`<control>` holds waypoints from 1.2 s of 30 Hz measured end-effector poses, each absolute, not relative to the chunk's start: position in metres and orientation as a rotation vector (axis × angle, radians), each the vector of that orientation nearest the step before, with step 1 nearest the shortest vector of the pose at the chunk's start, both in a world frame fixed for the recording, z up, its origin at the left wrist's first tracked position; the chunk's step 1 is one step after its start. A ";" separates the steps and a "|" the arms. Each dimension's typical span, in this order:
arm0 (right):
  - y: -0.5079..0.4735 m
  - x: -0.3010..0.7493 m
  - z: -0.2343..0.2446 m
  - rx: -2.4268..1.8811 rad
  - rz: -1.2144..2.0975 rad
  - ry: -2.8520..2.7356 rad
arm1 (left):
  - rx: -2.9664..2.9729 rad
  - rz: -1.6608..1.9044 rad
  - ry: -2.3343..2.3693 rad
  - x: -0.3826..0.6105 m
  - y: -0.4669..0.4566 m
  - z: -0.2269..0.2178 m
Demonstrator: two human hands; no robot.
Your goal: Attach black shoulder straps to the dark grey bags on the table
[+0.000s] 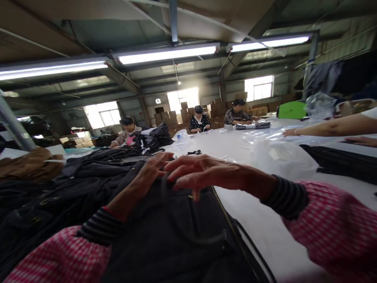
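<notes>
Remotely I can't tell if left hand (145, 173) or right hand (203, 172) grips strap (205, 241), likely raised to clear six-o'clock cloth (147, 239).

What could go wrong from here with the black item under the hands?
The loose strap on the black item curves up near the right hand and might snag. The dark fabric pile lies right beside the item on the left, so a tug could drag pieces along.
</notes>
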State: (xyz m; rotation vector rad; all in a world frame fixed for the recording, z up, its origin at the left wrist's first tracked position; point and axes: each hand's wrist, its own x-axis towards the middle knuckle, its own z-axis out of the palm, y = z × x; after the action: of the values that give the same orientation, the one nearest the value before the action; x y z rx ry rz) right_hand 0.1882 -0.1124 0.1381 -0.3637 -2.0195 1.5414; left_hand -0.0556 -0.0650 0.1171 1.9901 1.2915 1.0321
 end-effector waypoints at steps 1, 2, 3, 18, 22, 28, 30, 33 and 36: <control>-0.105 0.179 0.133 -0.317 1.556 -1.948 | 1.958 1.082 1.282 -0.060 -0.066 0.134; -0.095 0.176 0.122 -0.353 1.518 -1.877 | 1.932 1.109 1.280 -0.064 -0.067 0.147; -0.083 0.178 0.107 -0.471 1.432 -1.804 | 1.912 1.111 1.291 -0.068 -0.067 0.156; -0.044 0.193 -0.062 -1.340 0.629 -1.675 | 2.305 0.555 1.783 0.063 0.038 0.019; -0.052 0.197 -0.088 -1.339 0.412 -1.936 | 2.166 0.621 1.876 0.067 0.069 -0.005; -0.048 0.205 -0.100 -1.309 0.549 -1.952 | 1.946 0.835 1.614 0.048 0.092 -0.027; -0.036 0.214 -0.089 -1.268 0.690 -1.851 | 1.884 0.912 1.483 0.039 0.093 -0.031; -0.004 0.226 -0.068 -1.206 0.777 -1.666 | 1.820 1.016 1.355 0.030 0.093 -0.032; 0.034 0.226 -0.047 -1.190 0.803 -1.553 | 1.810 1.120 1.341 0.027 0.094 -0.029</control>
State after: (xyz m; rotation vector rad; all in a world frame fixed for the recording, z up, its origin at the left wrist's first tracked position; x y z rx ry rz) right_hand 0.2261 0.0340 -0.0474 -1.1897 -1.5532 0.8026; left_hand 0.0270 0.0938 -0.0293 1.8098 1.3409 1.1202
